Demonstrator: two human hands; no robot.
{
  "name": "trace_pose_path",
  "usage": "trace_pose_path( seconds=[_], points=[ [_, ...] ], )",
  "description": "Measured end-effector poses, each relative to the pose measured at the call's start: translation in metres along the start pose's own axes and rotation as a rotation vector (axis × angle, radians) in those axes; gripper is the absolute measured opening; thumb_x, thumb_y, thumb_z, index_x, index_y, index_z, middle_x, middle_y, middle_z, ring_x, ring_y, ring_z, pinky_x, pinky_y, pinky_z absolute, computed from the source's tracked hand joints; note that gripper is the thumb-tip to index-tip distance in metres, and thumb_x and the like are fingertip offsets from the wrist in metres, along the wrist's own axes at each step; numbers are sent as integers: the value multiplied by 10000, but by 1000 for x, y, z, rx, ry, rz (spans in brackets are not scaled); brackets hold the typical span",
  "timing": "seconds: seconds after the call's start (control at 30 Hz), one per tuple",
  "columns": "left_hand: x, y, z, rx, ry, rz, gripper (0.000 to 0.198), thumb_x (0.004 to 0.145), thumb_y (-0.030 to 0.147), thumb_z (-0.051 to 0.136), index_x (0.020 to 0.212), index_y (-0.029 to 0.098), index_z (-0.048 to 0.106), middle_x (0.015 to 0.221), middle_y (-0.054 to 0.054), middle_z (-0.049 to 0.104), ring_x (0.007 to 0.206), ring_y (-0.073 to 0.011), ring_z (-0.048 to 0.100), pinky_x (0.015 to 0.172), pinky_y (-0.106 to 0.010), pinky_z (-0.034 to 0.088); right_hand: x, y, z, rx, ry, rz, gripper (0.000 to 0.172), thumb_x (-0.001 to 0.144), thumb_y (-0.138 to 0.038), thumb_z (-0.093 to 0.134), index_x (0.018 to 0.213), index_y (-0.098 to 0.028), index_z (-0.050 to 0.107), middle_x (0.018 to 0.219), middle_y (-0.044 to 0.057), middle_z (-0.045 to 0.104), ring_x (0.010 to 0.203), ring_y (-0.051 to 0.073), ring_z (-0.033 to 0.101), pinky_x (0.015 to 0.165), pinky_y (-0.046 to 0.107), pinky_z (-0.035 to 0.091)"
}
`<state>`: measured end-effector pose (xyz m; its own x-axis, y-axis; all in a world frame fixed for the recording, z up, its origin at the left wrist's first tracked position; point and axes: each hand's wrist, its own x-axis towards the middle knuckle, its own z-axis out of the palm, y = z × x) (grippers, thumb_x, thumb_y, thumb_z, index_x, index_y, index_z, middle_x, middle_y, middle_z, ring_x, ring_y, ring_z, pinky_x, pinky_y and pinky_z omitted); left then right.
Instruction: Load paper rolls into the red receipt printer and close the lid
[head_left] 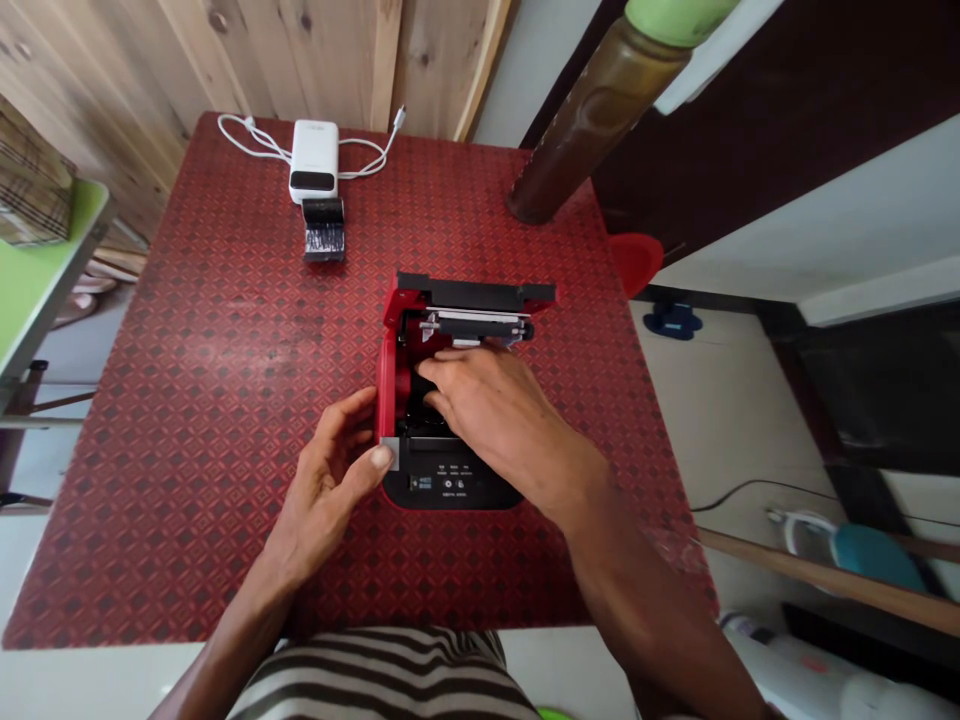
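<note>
A red and black label printer (450, 492) lies on the table with its lid (480, 296) raised. Its front panel has a small lit display and buttons. My left hand (330, 480) steadies the printer's left side, thumb on the grey front corner and fingers curled along the red wall. Inside the open compartment, my right hand (495, 395) reaches down with bent fingers. Its fingertips are partly hidden, so what they grip there cannot be made out. A dark roller (484, 328) with whitish film around it sits beneath the lid, just beyond my right hand.
On the red patterned table (225, 420), a white power bank (313, 160) with a looped cable lies at the back left, touching a small black ribbon roll (324, 232). A tall brown bottle (577, 130) with a green cap stands at the back right.
</note>
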<state>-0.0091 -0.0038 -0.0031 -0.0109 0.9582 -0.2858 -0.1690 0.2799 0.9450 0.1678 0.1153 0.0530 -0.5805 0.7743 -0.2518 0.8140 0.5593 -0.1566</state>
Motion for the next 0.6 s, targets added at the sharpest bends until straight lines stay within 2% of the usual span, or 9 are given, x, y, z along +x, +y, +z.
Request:
trace_pose_path(
  seconds=[0.13, 0.3, 0.43, 0.6],
  points=[
    [0, 1, 1, 0, 8, -4, 660, 997, 626, 809, 1525, 258, 663, 1574, -158, 723, 1379, -385, 736, 1156, -569, 615, -9, 4, 0, 104, 82, -51, 286, 1059, -6, 613, 1166, -172, 820, 1259, 134, 864, 1127, 293, 825, 997, 431, 631],
    [1, 2, 2, 1, -3, 10, 639, 1001, 621, 803, 1515, 265, 671, 1527, -152, 751, 1325, -370, 758, 1140, -565, 618, -39, 18, -7, 294, 299, -214, 346, 1066, -8, 611, 1243, -208, 830, 1253, 73, 883, 1112, 238, 847, 1044, 416, 687],
    [0, 1, 1, 6, 3, 9, 639, 1007, 613, 804, 1520, 258, 663, 1561, -155, 735, 1356, -377, 747, 1145, -555, 613, -55, 29, -8, 353, 310, -336, 374, 1079, -35, 627, 1294, -244, 851, 1268, 47, 888, 1204, 229, 830, 1104, 432, 687],
    [0, -2, 0, 29, 8, 19, 634, 1010, 613, 802, 1512, 253, 662, 1571, -149, 731, 1438, -395, 697, 1139, -547, 613, -55, 31, -6, 343, 348, -394, 341, 1062, -22, 654, 1258, -209, 860, 1275, 77, 886, 1200, 235, 824, 1103, 447, 687]
  ],
)
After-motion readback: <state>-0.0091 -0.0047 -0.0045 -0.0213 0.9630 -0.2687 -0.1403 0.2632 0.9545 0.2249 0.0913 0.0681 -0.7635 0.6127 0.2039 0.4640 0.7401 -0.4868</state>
